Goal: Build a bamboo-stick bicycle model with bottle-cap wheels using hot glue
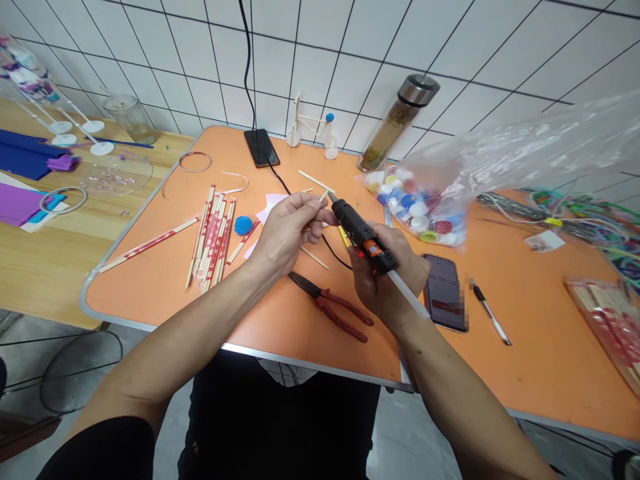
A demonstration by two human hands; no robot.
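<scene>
My right hand [387, 277] is wrapped round a black glue gun [361, 235] with an orange trigger and a white glue stick out its back. Its nozzle points up-left at the tip of a short wooden stick [321, 198]. That stick is pinched in the closed fingers of my left hand [287, 227]. Both hands hover over the orange table [525, 347]. Red-handled pliers [333, 308] lie just below the hands. More bare sticks lie on the table under and behind the hands.
Wrapped chopsticks [213, 237] and a blue cap [243, 225] lie left. A bag of bottle caps [420, 210], a bottle [397, 123], a phone [444, 292] and a pen [491, 319] are right. Another phone [261, 147] and a stick model [313, 127] stand behind.
</scene>
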